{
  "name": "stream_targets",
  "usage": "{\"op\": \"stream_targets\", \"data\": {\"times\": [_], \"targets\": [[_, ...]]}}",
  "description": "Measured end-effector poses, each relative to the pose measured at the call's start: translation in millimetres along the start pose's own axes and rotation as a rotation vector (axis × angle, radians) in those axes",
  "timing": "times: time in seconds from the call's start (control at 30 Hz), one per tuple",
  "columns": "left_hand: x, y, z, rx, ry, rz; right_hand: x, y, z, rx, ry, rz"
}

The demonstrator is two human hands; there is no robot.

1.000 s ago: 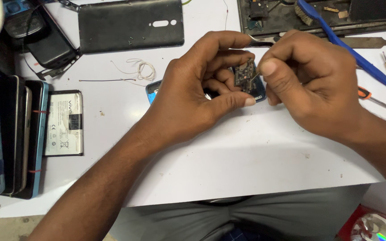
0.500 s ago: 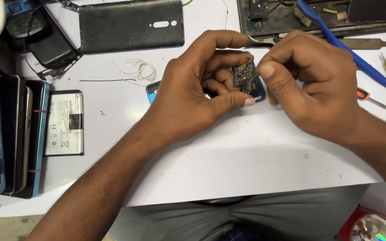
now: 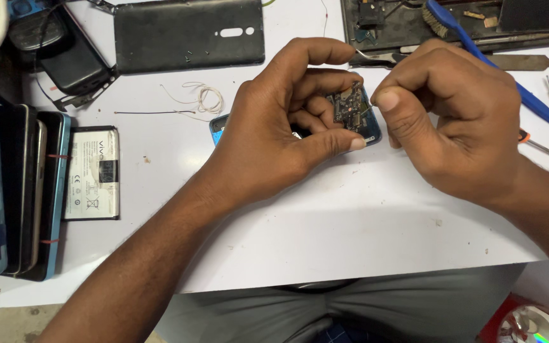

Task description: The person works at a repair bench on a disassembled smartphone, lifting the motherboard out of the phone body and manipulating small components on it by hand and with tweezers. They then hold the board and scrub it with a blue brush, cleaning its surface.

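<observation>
Over the white table (image 3: 351, 228), the left hand (image 3: 274, 133) grips one small dark circuit board (image 3: 349, 109) as before, above a blue-edged phone frame (image 3: 371, 132). The right hand (image 3: 452, 121), pinching thin metal tweezers (image 3: 376, 57), has drawn slightly back. One white battery (image 3: 93, 173) lies left.

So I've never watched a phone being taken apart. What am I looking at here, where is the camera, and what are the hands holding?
The camera sits on the person's head and looks down at a white table. No machine is involved, only two bare hands. The left hand grips a small dark circuit board over a blue-edged phone body. The right hand pinches metal tweezers beside the board. Around them lie a dark phone back cover, a flat battery, a stack of phones on edge, thin coiled wire and a blue-handled brush.
</observation>
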State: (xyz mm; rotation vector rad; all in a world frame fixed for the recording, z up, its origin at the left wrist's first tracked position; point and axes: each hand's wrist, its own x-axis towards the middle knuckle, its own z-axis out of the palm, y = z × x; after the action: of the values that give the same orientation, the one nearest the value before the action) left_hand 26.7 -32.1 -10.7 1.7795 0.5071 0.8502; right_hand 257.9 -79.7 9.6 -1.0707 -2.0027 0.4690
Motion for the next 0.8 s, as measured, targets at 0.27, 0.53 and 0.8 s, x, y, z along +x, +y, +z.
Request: {"op": "stream_targets", "data": {"times": [0.27, 0.53, 0.8], "targets": [[0.0, 0.4, 0.8, -0.001, 0.004, -0.014, -0.5, -1.6, 0.5, -0.016, 0.003, 0.000], [0.2, -1.3, 2.4, 0.007, 0.013, -0.041, -4.1, 0.5, 3.2, 0.097, -0.059, 0.143], [0.0, -1.1, 3.7, 0.068, -0.005, -0.039, -5.3, 6.1, 3.4, 0.235, -0.161, 0.331]]}}
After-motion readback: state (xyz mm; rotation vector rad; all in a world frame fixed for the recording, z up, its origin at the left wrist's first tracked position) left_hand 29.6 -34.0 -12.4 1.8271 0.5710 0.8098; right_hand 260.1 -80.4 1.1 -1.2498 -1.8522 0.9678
